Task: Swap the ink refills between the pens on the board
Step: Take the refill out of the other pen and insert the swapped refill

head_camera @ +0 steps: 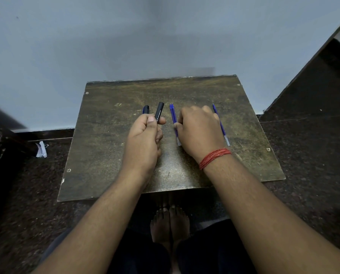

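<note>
A worn brown board [109,155] lies on the dark floor. My left hand [145,139] grips two pen bodies: a black barrel [159,111] with white print that sticks up past my thumb, and a dark blue-and-black pen [146,109] on its left. Two blue ink refills [172,113] lie side by side on the board, tips pointing away. My right hand [199,129] rests over them, its thumb touching their lower part. A third blue refill [223,131] lies just right of my right hand, partly hidden by my fingers.
A pale wall [165,36] rises right behind the board. A dark ledge [313,91] slopes at the right. A crumpled white paper scrap [41,149] lies on the floor at the left. My bare feet [170,224] are under the board's near edge.
</note>
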{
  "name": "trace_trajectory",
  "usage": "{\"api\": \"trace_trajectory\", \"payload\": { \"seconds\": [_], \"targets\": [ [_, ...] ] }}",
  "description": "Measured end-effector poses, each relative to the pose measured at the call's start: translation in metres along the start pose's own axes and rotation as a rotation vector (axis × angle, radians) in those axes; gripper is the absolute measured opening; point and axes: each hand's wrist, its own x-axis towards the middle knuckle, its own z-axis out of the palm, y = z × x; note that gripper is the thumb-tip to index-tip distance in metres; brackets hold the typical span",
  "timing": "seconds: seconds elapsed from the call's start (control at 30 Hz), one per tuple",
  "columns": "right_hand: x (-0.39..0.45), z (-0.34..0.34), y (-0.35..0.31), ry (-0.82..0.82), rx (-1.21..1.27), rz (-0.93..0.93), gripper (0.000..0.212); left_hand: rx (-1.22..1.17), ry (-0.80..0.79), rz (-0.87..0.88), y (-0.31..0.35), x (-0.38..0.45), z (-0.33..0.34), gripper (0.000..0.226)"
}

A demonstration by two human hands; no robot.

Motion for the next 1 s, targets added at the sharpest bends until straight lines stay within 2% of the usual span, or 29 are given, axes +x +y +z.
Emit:
{"api": "trace_trajectory", "payload": {
  "seconds": [0.2, 0.33, 0.7, 0.9, 1.0],
  "targets": [
    [0.0, -0.001, 0.001, -0.002, -0.03, 0.02, 0.013, -0.014, 0.0, -0.002, 0.001, 0.0, 0.001, 0.031],
    [-0.001, 0.002, -0.003, 0.068, -0.101, 0.013, 0.008, -0.024, 0.002, -0.004, 0.0, 0.0, 0.001, 0.032],
    [0.002, 0.012, -0.016, 0.072, -0.245, 0.057, 0.017, -0.043, 0.007, 0.003, 0.0, 0.002, 0.002, 0.031],
    [0.004, 0.007, -0.015, 0.006, -0.212, 0.039, 0.024, -0.04, 0.009, 0.006, 0.0, 0.001, 0.003, 0.03],
    [0.005, -0.007, -0.014, -0.023, -0.102, 0.047, 0.023, -0.033, 0.008, 0.014, -0.001, 0.001, 0.003, 0.03]
  ]
}}
